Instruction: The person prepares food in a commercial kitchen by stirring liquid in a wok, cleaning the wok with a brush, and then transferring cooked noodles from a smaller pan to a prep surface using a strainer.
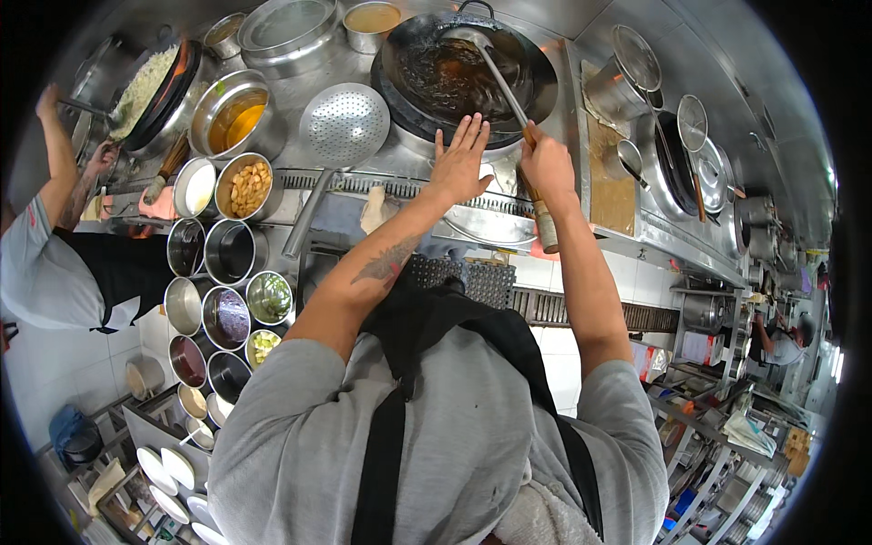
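Observation:
A black wok [400, 77] with dark, glossy liquid [459, 82] in it sits on the stove at the far middle. My right hand [548, 168] is closed around the handle of a long ladle [501, 80]. The ladle's bowl rests inside the wok near its far side, and the wooden end of its handle points toward me. My left hand [461, 163] is open and holds nothing, palm down with fingers stretched toward the wok's near edge. I cannot tell whether its fingertips touch the rim.
A perforated skimmer [345, 125] lies left of the wok. Beyond it stand a pot of orange liquid [238, 118], a pot of golden chunks [245, 188] and several ingredient tins [227, 318]. At far left a co-worker's hand [47, 102] works over a wok of rice [145, 86]. Strainers [692, 123] stand right.

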Motion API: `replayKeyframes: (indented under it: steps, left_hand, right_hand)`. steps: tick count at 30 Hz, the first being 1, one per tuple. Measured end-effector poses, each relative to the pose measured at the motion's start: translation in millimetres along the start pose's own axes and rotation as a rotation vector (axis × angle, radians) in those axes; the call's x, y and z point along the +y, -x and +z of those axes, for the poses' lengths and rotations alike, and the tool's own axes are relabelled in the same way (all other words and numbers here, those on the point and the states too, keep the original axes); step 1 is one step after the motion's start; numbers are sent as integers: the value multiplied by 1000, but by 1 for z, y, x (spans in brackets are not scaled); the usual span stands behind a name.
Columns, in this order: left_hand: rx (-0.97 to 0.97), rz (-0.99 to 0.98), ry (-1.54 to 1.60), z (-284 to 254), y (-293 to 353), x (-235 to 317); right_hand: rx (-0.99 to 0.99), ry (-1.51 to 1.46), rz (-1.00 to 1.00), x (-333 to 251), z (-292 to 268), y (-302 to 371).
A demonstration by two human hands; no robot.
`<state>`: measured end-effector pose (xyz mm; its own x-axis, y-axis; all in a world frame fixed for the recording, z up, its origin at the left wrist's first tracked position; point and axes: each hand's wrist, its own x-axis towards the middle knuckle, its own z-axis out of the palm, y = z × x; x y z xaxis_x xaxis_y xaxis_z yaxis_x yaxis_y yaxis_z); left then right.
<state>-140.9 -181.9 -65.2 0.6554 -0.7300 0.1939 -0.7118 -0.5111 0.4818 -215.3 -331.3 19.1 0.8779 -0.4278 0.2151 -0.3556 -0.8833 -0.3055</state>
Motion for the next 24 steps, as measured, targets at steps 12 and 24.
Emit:
replayKeyframes:
  steps: [12,24]
  left_hand:
    - [-25,-43,-98,-1,11,7]
    - [-20,-38,-98,-2,13,5]
  right_hand:
    - [-6,44,-24,55,-25,92]
    - [-70,73,7,59,-131,134]
